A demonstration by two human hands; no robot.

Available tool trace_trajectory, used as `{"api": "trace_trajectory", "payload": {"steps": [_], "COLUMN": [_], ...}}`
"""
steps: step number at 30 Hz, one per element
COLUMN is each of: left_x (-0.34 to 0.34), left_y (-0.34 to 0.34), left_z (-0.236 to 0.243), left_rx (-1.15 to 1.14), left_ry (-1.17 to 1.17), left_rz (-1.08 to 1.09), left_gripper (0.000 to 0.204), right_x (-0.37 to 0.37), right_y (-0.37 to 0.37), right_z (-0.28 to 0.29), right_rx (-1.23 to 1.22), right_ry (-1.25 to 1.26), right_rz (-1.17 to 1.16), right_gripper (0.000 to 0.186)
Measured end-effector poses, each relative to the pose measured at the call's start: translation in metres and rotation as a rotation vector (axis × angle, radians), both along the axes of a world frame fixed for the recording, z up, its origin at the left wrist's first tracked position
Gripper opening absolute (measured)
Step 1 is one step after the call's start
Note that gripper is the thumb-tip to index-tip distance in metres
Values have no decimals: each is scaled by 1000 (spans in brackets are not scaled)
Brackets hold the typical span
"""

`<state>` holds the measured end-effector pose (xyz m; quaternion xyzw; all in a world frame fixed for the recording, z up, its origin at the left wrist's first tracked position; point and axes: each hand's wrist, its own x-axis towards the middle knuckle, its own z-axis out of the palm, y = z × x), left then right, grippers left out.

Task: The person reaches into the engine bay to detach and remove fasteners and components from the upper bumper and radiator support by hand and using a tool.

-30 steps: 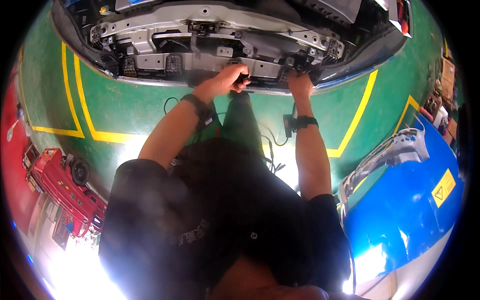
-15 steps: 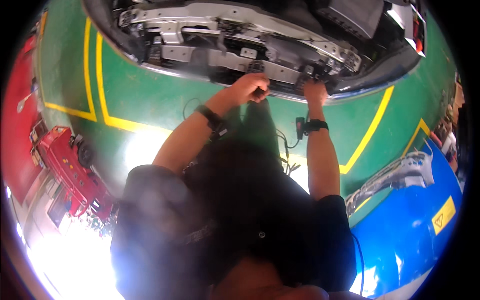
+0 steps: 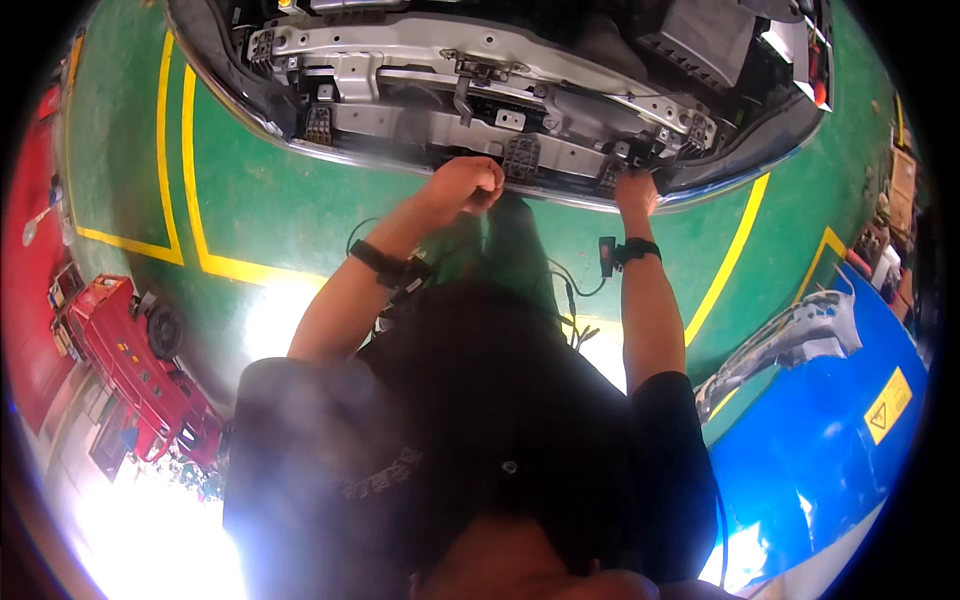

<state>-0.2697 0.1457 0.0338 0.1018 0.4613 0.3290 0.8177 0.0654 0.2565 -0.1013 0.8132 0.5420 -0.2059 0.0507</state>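
Note:
The open front end of a car crosses the top of the view, with a pale metal crossmember (image 3: 400, 40), black ribbed brackets (image 3: 522, 157) and a curved edge (image 3: 360, 156) nearest me. My left hand (image 3: 465, 182) is curled closed at that edge, just below and left of the middle bracket; whatever its fingers hold is hidden. My right hand (image 3: 636, 190) reaches farther right to the dark fittings (image 3: 635, 150) by another bracket, its fingers closed and their tips largely hidden. A dark band sits on each wrist.
Green floor (image 3: 250, 180) with yellow lines surrounds my legs and some cables (image 3: 580, 290). At left are a red vehicle-like object (image 3: 125, 350) and red surface; at right a large blue panel (image 3: 800, 440) with a warning sticker, a pale trim piece (image 3: 780, 335) and piled items (image 3: 895, 200).
The view has shifted, so the car sits farther right. My left hand has drawn slightly down and left from the middle bracket. My right hand stays at the right-hand fittings.

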Motion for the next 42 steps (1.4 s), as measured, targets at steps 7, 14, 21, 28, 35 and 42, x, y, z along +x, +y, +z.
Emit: {"api": "trace_trajectory", "payload": {"steps": [7,14,21,28,35,42], "left_x": [-42,-78,-155,-195,-143,-99], "left_y": [-24,-43,-122,-177,-141,-82], "left_z": [-15,-14,-62,-70,-42,-29], "left_rx": [-66,-100,-75,-100,212,-106], "left_ry": [106,127,230,469,599,298], "left_rz": [24,70,120,-79,-156,-132], "left_gripper": [8,6,8,11,16,25], "right_x": [-5,-22,1,-14,9,-19], "right_y": [7,3,7,8,2,1], "right_z": [10,16,0,6,-11,20], "right_rx": [-19,-29,-136,-12,-65,-21], "right_ry": [33,-20,105,-55,-110,-51], "right_rz": [143,160,-60,200,96,245], "right_gripper": [36,33,34,33,52,24]}}
